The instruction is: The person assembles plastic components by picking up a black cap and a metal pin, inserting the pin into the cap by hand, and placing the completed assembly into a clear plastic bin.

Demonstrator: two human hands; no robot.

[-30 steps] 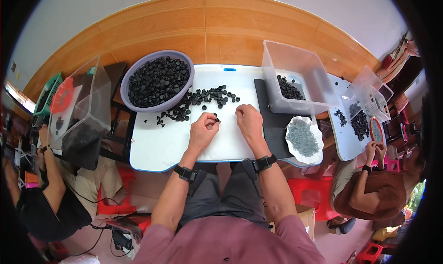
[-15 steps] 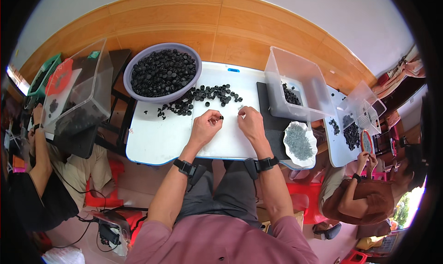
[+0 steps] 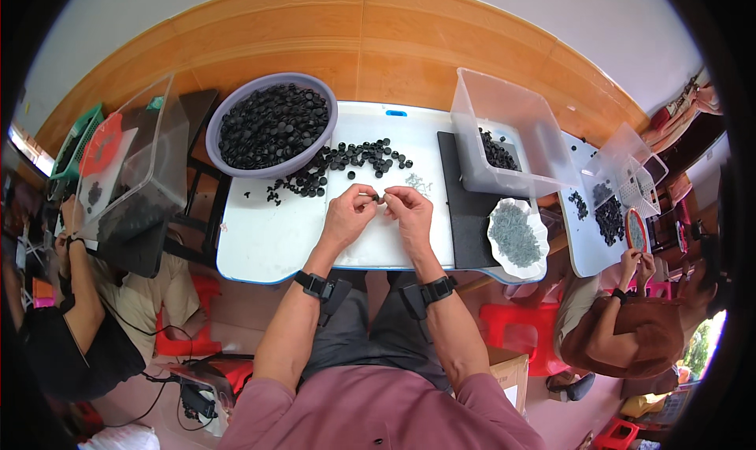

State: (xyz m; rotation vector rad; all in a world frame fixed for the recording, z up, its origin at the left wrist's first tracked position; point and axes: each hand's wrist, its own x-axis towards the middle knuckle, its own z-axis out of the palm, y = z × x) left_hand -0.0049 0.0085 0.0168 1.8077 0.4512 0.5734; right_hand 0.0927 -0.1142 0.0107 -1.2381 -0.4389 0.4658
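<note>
You bring both hands together over the white table (image 3: pixel 268 249), a small black piece (image 3: pixel 376 199) pinched between the thumb and forefinger of your left hand (image 3: pixel 351 218), while your right hand (image 3: pixel 409 216) meets it from the other side, fingertips close against it; whether they grip anything of their own, one cannot tell. The work looks well short of done: the purple basin (image 3: pixel 272 173) on your left is heaped with black caps, and more loose caps (image 3: pixel 378 162) lie scattered beyond your hands. A few translucent bits (image 3: pixel 417 184) lie just past your right hand, with many more in the scalloped white dish (image 3: pixel 542 233) at right. The clear plastic box (image 3: pixel 512 184) holds a small batch of black pieces (image 3: pixel 496 155), perhaps the finished share, though their state is too small to judge. Your forearms slant inward from the lower edge, wrists above the table's near side, with fingers curled and hands nearly level at the meeting point.
</note>
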